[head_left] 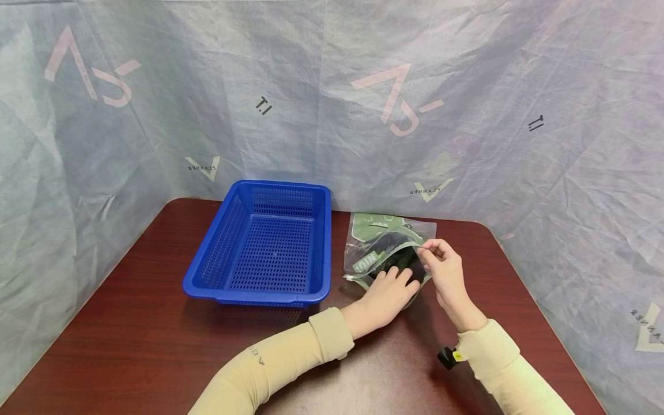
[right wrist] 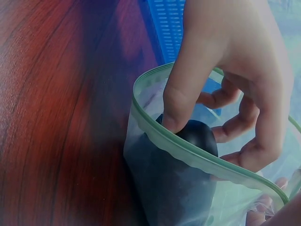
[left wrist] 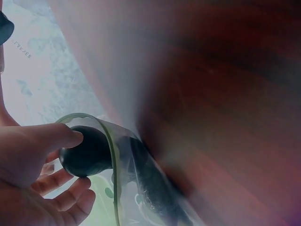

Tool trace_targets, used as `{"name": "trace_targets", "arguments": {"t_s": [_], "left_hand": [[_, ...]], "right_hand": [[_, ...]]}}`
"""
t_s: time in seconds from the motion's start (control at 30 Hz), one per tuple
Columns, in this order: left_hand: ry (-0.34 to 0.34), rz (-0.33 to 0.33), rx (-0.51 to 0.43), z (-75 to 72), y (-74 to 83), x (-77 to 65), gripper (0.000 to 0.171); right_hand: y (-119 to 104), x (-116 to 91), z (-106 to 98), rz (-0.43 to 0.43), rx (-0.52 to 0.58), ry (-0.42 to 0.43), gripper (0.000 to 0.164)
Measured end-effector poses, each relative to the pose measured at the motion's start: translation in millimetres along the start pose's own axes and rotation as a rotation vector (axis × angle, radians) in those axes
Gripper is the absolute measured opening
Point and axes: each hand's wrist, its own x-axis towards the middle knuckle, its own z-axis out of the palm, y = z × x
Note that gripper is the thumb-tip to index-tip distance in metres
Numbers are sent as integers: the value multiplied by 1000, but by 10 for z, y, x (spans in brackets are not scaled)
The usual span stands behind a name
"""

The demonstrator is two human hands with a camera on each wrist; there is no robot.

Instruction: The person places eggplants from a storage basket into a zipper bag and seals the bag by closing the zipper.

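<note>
A clear zip bag [head_left: 358, 248] with a green printed panel and a pale green rim lies on the table, its mouth held wide. My left hand [head_left: 386, 294] reaches into this mouth. In the left wrist view its thumb and fingers grip the rounded end of a dark, smooth object [left wrist: 87, 153]; the same dark object [right wrist: 197, 136] shows under the thumb in the right wrist view. Its lower part stays inside the bag, and its kind is unclear. Another dark, bumpy, long thing [left wrist: 155, 188] lies deeper in. My right hand [head_left: 446, 274] pinches the bag's right rim.
A blue perforated plastic basket [head_left: 207, 271] stands left of the bag on the dark red wooden table [head_left: 129, 323]. A grey printed cloth [head_left: 311, 127] hangs behind and along the sides. A small black device [head_left: 447, 357] sits at my right wrist.
</note>
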Motion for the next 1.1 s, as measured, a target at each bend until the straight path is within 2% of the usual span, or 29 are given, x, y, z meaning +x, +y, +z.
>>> {"name": "trace_targets", "arguments": {"t_s": [0.27,0.63,0.83,0.97,1.1], "left_hand": [[-37,-37,-36,60,15,89,19],[-54,-49,-76,46,-5,74,21],[-60,-26,-104,-156,-66,-49,26],[1,6,-106,-337,-164,-131,34],[50,-29,-99,-513,-328,-167,41]], "right_hand": [[-24,-12,-6,20,13,5,9],[-29,-13,-19,20,14,19,6],[-32,-19,-31,10,25,4,6],[-40,-21,-41,-3,35,8,6],[-52,-18,-56,-2,35,27,7]]}}
